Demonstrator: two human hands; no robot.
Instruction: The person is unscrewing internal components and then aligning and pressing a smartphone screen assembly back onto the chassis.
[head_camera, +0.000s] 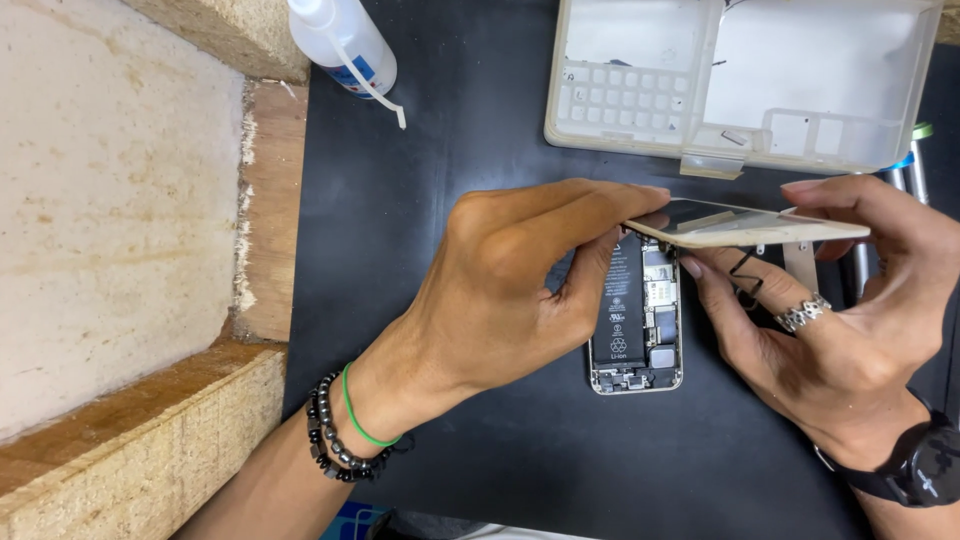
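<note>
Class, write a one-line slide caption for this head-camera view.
Both hands, left and right, lift the screen off an opened phone on a black mat.

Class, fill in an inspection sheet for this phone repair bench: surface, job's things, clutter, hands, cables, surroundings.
Surface: black mat on the bench.
Job's things: opened phone lying flat, battery showing; screen panel lifted above it.
Clutter: white squeeze bottle; open plastic parts box; tools at the right edge, partly hidden.
Hands: left hand and right hand both hold the screen panel.
Cables: thin black loop under the panel.
Surroundings: chipboard ledges at left.
</note>
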